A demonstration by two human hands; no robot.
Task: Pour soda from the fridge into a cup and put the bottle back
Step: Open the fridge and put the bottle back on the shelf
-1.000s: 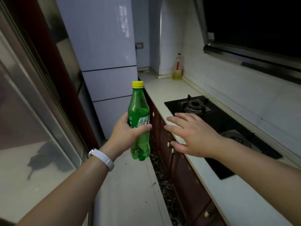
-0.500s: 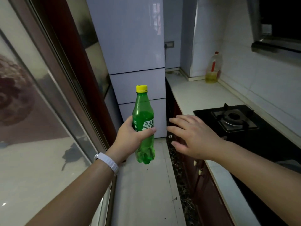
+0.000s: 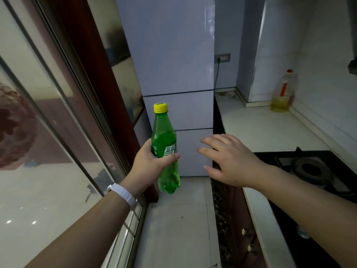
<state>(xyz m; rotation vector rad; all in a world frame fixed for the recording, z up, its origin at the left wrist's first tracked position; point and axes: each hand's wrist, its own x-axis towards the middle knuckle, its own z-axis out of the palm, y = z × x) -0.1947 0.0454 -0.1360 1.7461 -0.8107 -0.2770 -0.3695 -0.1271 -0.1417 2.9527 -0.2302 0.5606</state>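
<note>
White silicone of my wristband (image 3: 123, 195) circles my left wrist, nearest to me. Just beyond it my left hand (image 3: 147, 167) is wrapped round the middle of the soda bottle (image 3: 165, 151), thumb across the printed label, holding it upright in the air in front of the fridge (image 3: 173, 74). It is translucent green plastic with a ribbed yellow cap on, narrow at the neck and lobed at the base. My right hand (image 3: 229, 159) hovers to the right of the bottle, apart from it, palm down, fingers spread and straight, holding nothing.

Compared with half a second ago, the fridge fills more of the view and sits closer to centre, and the stove has slid further off toward the right edge; both hands keep the same pose.

Below the bottle the floor (image 3: 173, 229) is pale matte tile. Right of the bottle the black glass stove (image 3: 309, 167) with its round metal burner sits in a smooth pale countertop (image 3: 260, 128). Behind the bottle, the fridge is glossy white, its flat doors all closed and parted by thin dark seams. Farther right of it, in the counter's corner, stands a clear oil jug (image 3: 283, 93) with yellow oil low in it and a red cap
</note>
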